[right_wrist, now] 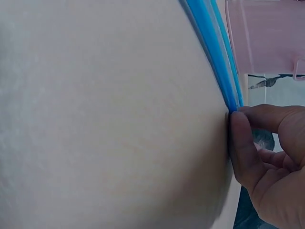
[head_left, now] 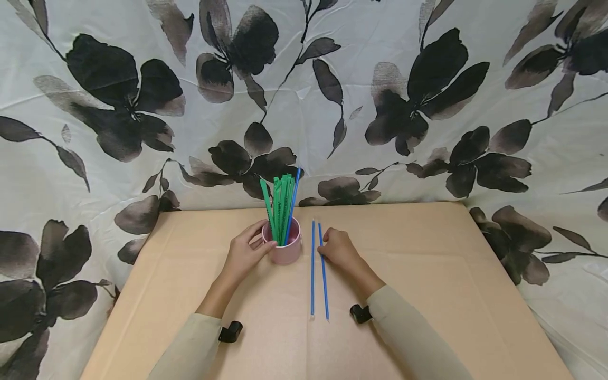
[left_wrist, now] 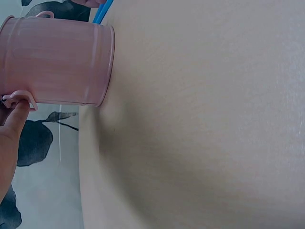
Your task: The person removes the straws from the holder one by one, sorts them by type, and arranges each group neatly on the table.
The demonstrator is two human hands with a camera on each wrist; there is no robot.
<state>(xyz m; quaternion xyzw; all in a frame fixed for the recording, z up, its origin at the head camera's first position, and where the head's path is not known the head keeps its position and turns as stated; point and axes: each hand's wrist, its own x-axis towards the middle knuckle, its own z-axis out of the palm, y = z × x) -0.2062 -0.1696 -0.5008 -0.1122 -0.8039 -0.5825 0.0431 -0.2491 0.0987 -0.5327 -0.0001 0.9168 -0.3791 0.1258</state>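
Note:
A small pink metal bucket (head_left: 286, 255) stands near the far edge of the table, holding several green pencils (head_left: 280, 206) and one blue pencil (head_left: 293, 199). My left hand (head_left: 247, 250) holds the bucket from its left side, the thumb across the near wall. In the left wrist view, a finger touches the small side handle (left_wrist: 23, 95). To the right of the bucket, two slim blue pencils lie lengthwise on the table. My right hand (head_left: 339, 248) pinches the right-hand blue pencil (head_left: 325, 285) toward its far end, between thumb and forefinger. The other blue pencil (head_left: 312, 274) lies just left of it, untouched.
The tan table (head_left: 404, 232) ends just behind the bucket. A white cloth with dark flowers (head_left: 332, 126) hangs behind it and spreads along both sides. A small black camera (head_left: 231, 332) sits at the left wrist, another camera (head_left: 361, 314) at the right.

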